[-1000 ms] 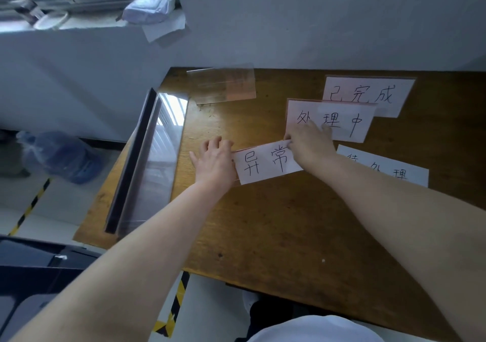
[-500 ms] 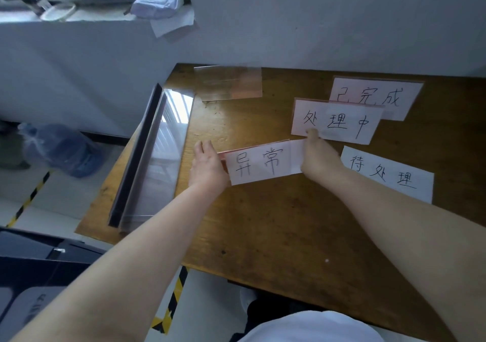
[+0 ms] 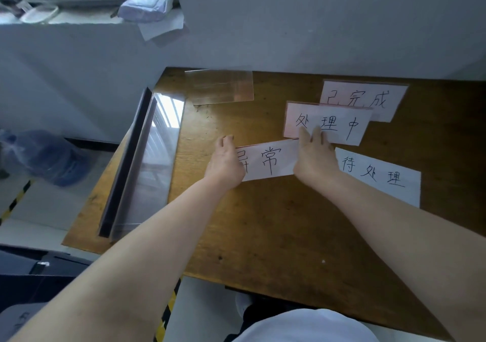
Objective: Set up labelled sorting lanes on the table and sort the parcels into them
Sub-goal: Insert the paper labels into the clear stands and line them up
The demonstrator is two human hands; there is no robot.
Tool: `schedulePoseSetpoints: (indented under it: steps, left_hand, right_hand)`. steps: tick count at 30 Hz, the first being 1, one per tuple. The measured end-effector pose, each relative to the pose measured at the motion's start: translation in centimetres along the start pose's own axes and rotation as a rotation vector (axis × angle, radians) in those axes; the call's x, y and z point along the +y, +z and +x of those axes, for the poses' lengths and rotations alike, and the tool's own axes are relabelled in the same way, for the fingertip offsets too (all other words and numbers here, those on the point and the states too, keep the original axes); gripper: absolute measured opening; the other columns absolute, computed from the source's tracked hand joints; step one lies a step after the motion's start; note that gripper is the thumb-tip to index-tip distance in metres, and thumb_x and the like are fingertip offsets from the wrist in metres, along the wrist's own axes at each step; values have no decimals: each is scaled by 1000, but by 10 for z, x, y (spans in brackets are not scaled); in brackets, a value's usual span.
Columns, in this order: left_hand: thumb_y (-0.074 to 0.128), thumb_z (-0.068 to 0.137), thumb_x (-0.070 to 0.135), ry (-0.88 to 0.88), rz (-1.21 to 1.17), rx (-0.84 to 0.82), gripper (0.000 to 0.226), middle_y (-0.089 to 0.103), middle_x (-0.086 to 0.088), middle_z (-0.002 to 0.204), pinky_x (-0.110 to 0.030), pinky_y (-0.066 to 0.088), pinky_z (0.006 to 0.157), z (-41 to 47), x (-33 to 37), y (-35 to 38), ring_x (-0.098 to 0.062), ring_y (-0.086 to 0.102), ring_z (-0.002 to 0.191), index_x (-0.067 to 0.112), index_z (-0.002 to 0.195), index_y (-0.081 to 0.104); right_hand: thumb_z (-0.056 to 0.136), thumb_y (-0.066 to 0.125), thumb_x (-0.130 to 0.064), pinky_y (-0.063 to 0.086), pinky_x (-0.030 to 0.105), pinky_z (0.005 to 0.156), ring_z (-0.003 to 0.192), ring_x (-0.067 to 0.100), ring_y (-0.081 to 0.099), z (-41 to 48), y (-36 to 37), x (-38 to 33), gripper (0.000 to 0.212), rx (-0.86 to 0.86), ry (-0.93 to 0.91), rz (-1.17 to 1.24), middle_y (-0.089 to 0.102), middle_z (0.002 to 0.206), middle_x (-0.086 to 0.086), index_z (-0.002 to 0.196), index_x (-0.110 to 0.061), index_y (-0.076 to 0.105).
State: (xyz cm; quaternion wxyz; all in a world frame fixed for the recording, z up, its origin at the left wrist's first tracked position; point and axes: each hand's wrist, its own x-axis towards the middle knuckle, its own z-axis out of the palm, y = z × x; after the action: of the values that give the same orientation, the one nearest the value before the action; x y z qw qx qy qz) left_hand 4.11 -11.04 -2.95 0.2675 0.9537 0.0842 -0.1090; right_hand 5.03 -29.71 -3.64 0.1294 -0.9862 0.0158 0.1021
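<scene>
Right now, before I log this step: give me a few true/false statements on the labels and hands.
1. The left hand and right hand are on opposite ends of the 异常 label. True.
2. Parcels already sit in the lanes. False: no parcel shows on the table.
3. The 处理中 label overlaps the 已完成 label. True.
4. The 待处理 label lies left of the 异常 label. False: it lies to its right.
5. The clear holder at the far left corner has a label in it. False: it is empty.
</scene>
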Motion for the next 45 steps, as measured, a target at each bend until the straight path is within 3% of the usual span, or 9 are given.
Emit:
schedulePoseSetpoints:
  steps: [3,12,23,27,30,32,38,42,45]
  left_hand:
    - [56,98,28,63,-38,37,65,21,-4,159,-44,37,111,10,6,-9,-26,33,141,14,152,21]
    - [56,99,28,-4,-37,95,65,31,-9,156,-43,36,113,94,-17,-76,-29,35,141,10,152,24]
    - [56,97,12,-222,-41,161,70,42,-16,145,-42,47,99,226,-33,-118,-34,49,127,14,154,15]
    - [47,96,1,-275,-99,141,73,45,-15,144,-42,49,99,245,-42,-111,-33,53,124,23,156,10]
    - [52,96,1,-239,-199,189,71,50,-10,139,-29,52,75,247,-49,-102,-26,59,110,26,154,18]
    - [58,95,4,-225,-272,254,63,56,-7,123,-26,50,65,245,-54,-99,-22,61,96,25,147,31]
    - [66,90,16,-238,-458,349,17,65,-2,97,-36,58,78,225,-68,-101,-22,66,91,21,103,57]
    - [70,87,6,-90,-662,357,20,65,-1,86,-34,60,76,196,-55,-122,-23,68,88,24,88,60]
    - [68,87,1,57,-732,283,26,64,1,83,-32,58,71,162,-39,-138,-23,67,84,27,87,68]
  right_hand:
    - [86,56,-1,7,46,119,148,30,-4,5,-11,-15,81,97,-109,-53,0,161,13,152,-15,13]
    - [97,50,-22,28,44,113,143,26,25,83,-38,-85,56,69,-220,23,30,154,9,149,-13,30]
    - [88,59,-11,45,44,99,125,30,47,211,-31,-102,69,0,-109,101,45,140,13,149,-16,26]
    - [89,58,-12,43,46,103,128,31,44,231,-15,-104,84,-79,-99,121,38,145,16,155,-16,4]
    - [90,57,-11,47,44,99,123,29,49,237,-8,-102,90,-82,-94,245,38,145,13,154,-21,-5]
    - [90,57,-10,45,44,102,126,29,48,236,-7,-99,89,-44,-78,339,38,147,11,155,-22,-3]
    - [93,56,-12,43,33,97,129,27,43,209,-26,-97,73,61,-170,341,29,150,11,153,-17,15]
    - [95,55,-14,41,22,76,121,25,49,171,-53,-94,72,161,-152,354,24,151,12,153,-18,13]
    - [94,55,-14,38,24,80,115,23,50,125,-68,-77,67,274,-99,380,34,144,12,151,-15,20]
